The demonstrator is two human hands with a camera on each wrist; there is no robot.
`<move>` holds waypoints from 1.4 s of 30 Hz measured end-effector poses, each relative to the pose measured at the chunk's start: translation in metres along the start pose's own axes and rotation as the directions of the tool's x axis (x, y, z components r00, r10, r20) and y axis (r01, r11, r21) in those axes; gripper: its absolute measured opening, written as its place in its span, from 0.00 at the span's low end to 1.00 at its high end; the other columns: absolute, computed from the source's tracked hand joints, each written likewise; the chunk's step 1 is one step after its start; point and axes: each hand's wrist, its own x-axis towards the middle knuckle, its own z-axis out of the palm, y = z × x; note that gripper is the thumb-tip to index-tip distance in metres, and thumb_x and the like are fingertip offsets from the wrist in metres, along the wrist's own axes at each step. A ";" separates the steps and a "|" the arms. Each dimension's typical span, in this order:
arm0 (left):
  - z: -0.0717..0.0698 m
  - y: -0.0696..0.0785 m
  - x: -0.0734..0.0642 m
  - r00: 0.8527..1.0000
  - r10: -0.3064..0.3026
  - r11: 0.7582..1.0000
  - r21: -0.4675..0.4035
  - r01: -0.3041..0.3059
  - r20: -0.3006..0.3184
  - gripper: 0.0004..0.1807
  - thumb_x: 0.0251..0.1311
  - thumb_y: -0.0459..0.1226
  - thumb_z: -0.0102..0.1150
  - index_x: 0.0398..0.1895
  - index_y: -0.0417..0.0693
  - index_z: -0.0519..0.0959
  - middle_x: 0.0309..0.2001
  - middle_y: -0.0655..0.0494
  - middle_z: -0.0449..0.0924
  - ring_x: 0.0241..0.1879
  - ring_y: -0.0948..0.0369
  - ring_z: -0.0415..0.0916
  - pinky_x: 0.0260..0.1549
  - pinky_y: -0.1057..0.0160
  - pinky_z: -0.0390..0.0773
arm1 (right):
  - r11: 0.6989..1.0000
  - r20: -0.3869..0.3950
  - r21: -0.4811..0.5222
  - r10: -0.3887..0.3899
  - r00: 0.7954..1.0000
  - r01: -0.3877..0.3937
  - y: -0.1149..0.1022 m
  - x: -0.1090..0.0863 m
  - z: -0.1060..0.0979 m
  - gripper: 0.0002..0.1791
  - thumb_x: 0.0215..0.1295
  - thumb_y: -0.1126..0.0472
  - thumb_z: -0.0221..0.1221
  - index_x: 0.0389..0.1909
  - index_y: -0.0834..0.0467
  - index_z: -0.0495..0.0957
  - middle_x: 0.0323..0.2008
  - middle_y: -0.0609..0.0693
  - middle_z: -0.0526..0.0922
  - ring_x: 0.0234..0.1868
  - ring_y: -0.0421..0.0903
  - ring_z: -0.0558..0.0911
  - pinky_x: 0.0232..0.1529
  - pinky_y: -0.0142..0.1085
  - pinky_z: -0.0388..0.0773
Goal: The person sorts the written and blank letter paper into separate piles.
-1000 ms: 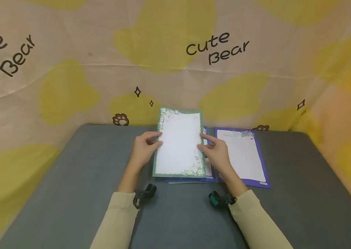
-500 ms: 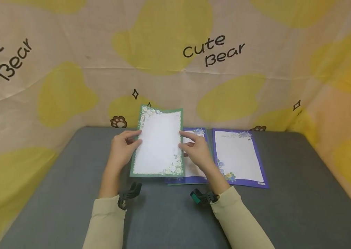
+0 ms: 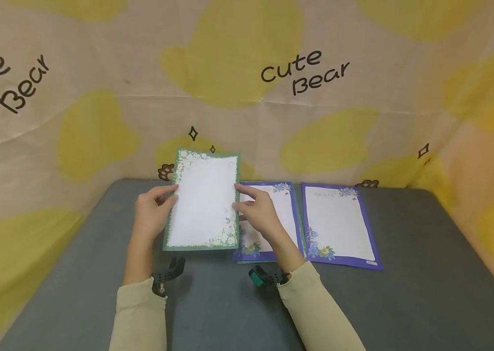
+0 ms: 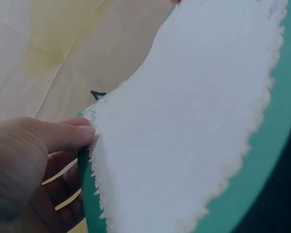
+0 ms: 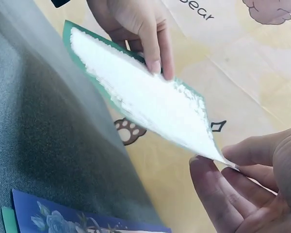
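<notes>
A sheet of green-bordered floral paper (image 3: 203, 204) is held up off the table, its white middle facing the head camera. My left hand (image 3: 154, 212) pinches its left edge between thumb and fingers, and my right hand (image 3: 257, 209) pinches the right edge the same way. In the right wrist view the paper (image 5: 140, 97) sags in a curve between both hands. Behind my right hand lies a purple-bordered sheet (image 3: 269, 243) with blue flowers, a green edge peeking out beneath it. To its right lies another purple-bordered sheet (image 3: 339, 224).
The grey table (image 3: 76, 273) reaches back to a hanging cloth (image 3: 229, 73) with yellow patches and "cute Bear" lettering. Each wrist wears a black strap, the left strap (image 3: 170, 273) and the right strap (image 3: 269, 277) both above the tabletop.
Both hands have carried the green-bordered paper leftward from over the middle purple-bordered sheet. More of that sheet now shows, and the right-hand sheet is no longer covered by my right hand.
</notes>
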 end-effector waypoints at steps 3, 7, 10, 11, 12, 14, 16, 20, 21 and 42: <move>-0.007 -0.007 -0.001 1.000 -0.028 1.000 0.005 0.028 -0.010 0.17 0.70 0.37 0.60 0.61 0.48 0.82 0.53 0.44 0.83 0.37 0.64 0.72 0.30 0.72 0.71 | 1.000 0.018 -0.012 0.001 1.000 -0.001 0.000 0.002 0.007 0.29 0.68 0.65 0.62 0.70 0.50 0.73 0.74 0.51 0.70 0.42 0.50 0.90 0.45 0.49 0.87; -0.014 -0.012 0.000 0.999 -0.054 0.998 0.013 0.054 -0.002 0.19 0.69 0.38 0.61 0.62 0.49 0.81 0.57 0.44 0.82 0.43 0.59 0.76 0.33 0.72 0.73 | 1.000 0.047 0.003 -0.009 0.999 0.009 0.004 0.005 0.015 0.30 0.68 0.66 0.62 0.70 0.50 0.72 0.70 0.52 0.74 0.42 0.50 0.90 0.42 0.44 0.86; -0.016 -0.013 0.002 0.998 -0.065 0.998 0.020 0.066 -0.008 0.19 0.69 0.37 0.61 0.62 0.49 0.81 0.58 0.43 0.82 0.47 0.53 0.78 0.36 0.70 0.74 | 0.999 0.081 0.019 -0.038 0.996 0.037 0.010 0.007 0.020 0.31 0.66 0.66 0.62 0.71 0.51 0.72 0.64 0.57 0.80 0.44 0.50 0.90 0.44 0.41 0.86; -0.016 -0.013 0.003 0.997 -0.070 0.997 0.025 0.071 -0.011 0.19 0.69 0.37 0.61 0.62 0.48 0.81 0.58 0.42 0.82 0.47 0.52 0.78 0.37 0.69 0.74 | 0.999 0.088 0.019 -0.047 0.995 0.046 0.011 0.008 0.021 0.32 0.66 0.66 0.63 0.71 0.51 0.72 0.61 0.58 0.81 0.44 0.50 0.90 0.43 0.40 0.86; -0.017 -0.014 0.003 0.997 -0.076 0.997 0.034 0.076 -0.011 0.19 0.69 0.36 0.61 0.62 0.48 0.81 0.57 0.42 0.82 0.47 0.52 0.78 0.37 0.68 0.74 | 0.999 0.091 0.018 -0.052 0.994 0.050 0.013 0.009 0.023 0.32 0.65 0.67 0.63 0.71 0.51 0.72 0.59 0.59 0.82 0.43 0.50 0.90 0.39 0.39 0.84; -0.017 -0.016 0.002 0.996 -0.088 0.995 0.042 0.088 -0.001 0.19 0.69 0.36 0.61 0.62 0.48 0.81 0.54 0.40 0.82 0.46 0.52 0.77 0.37 0.66 0.73 | 0.999 0.082 0.013 -0.048 0.996 0.047 0.017 0.008 0.025 0.32 0.65 0.67 0.63 0.70 0.51 0.72 0.55 0.60 0.84 0.39 0.46 0.90 0.33 0.34 0.80; -0.016 -0.018 0.001 0.995 -0.099 0.994 0.049 0.098 0.014 0.20 0.69 0.36 0.61 0.63 0.47 0.81 0.53 0.39 0.82 0.45 0.52 0.76 0.37 0.65 0.73 | 0.999 0.065 0.003 -0.039 0.997 0.038 0.019 0.008 0.027 0.32 0.64 0.68 0.63 0.70 0.52 0.73 0.51 0.60 0.85 0.31 0.42 0.86 0.25 0.31 0.72; -0.016 -0.024 -0.002 0.991 -0.120 0.992 0.036 0.118 0.061 0.21 0.69 0.35 0.60 0.65 0.46 0.79 0.58 0.37 0.79 0.50 0.49 0.76 0.42 0.60 0.75 | 0.999 0.037 -0.026 -0.031 0.999 0.032 0.027 0.007 0.031 0.31 0.64 0.69 0.63 0.69 0.53 0.74 0.51 0.60 0.86 0.27 0.41 0.82 0.19 0.30 0.64; -0.016 -0.027 -0.002 0.990 -0.125 0.992 0.039 0.123 0.067 0.21 0.69 0.35 0.60 0.65 0.46 0.79 0.58 0.36 0.79 0.51 0.48 0.76 0.42 0.60 0.76 | 0.999 0.038 -0.038 -0.030 0.999 0.031 0.029 0.007 0.032 0.31 0.64 0.69 0.63 0.69 0.53 0.74 0.51 0.59 0.86 0.27 0.41 0.83 0.19 0.30 0.64; 0.005 -0.047 0.009 0.981 -0.175 0.984 0.059 0.171 0.079 0.25 0.67 0.32 0.61 0.67 0.47 0.76 0.50 0.37 0.78 0.42 0.52 0.69 0.35 0.60 0.71 | 0.972 0.014 -0.230 -0.038 0.999 0.040 0.040 0.010 0.040 0.27 0.65 0.66 0.64 0.67 0.60 0.75 0.49 0.62 0.88 0.50 0.53 0.89 0.37 0.33 0.84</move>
